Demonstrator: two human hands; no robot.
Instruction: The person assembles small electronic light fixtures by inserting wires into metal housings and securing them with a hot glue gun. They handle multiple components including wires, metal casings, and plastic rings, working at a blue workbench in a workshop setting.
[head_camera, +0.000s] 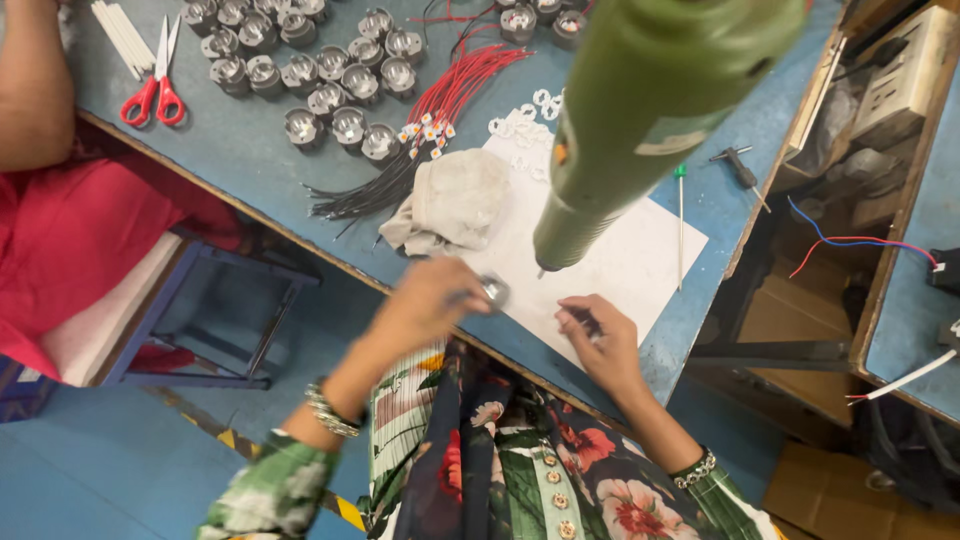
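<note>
A small round metal part (493, 290), silvery and blurred, sits at the fingertips of the left hand (425, 305), just over the near edge of the blue table (250, 150) and touching the corner of a white sheet (620, 265) that lies there. The left fingers are curled narrowly about the part, though how firmly they pinch it is hard to make out through the blur. The right hand (600, 345) rests on the near edge of the same sheet, fingers folded close around a thin dark object (583, 320); only a short end of it shows, so its kind cannot be told. A large green power tool (640, 120) hangs in the foreground, out of focus, its top cut off by the frame; it hides part of the sheet and the table behind it, and its tip ends just above the space between the two hands. A crumpled grey cloth (450, 200) lies beside the sheet, partly covering the ends of a bundle of red and black wires (420, 130). Beyond these stands a cluster of silvery cylindrical parts (310, 70), some cut off at the top edge. Red-handled scissors (153, 95) lie far to the left, near another person's arm (35, 85), of which only part shows. A thin green-tipped rod (680, 225) lies right of the sheet. The bare part of the sheet between tool tip and hands is the open ground; the table's edge runs slantwise right under both hands.
</note>
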